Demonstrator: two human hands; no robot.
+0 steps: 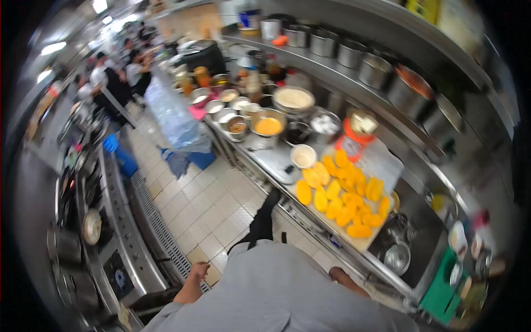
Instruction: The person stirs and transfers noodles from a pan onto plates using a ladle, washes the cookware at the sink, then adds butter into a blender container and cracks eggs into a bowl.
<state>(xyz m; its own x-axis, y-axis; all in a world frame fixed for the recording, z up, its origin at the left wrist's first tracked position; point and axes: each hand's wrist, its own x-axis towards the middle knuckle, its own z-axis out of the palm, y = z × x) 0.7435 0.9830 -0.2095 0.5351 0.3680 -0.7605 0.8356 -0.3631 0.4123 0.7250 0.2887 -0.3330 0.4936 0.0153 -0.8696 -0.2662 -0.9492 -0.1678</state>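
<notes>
My left hand (199,270) hangs low beside my grey shirt, over the tiled floor near the stove side. Its fingers look loosely curled, with nothing visible in them. On the other side, my right hand (336,273) hangs by the front edge of the steel counter; it is small and blurred, and its fingers cannot be made out. Nearest to it on the counter is a cutting board (362,244) covered with several yellow-orange oval pieces (333,190) that look like halved mangoes. Behind these stands an orange kitchen scale (353,141) with pale blocks on top.
Bowls of ingredients, including a yellow one (269,126), crowd the counter. A sink (418,243) holds metal bowls. Pots (376,71) line the shelf above. To the left runs a stove (119,274). Along the aisle are a plastic-wrapped stack (180,122) and several people (110,80).
</notes>
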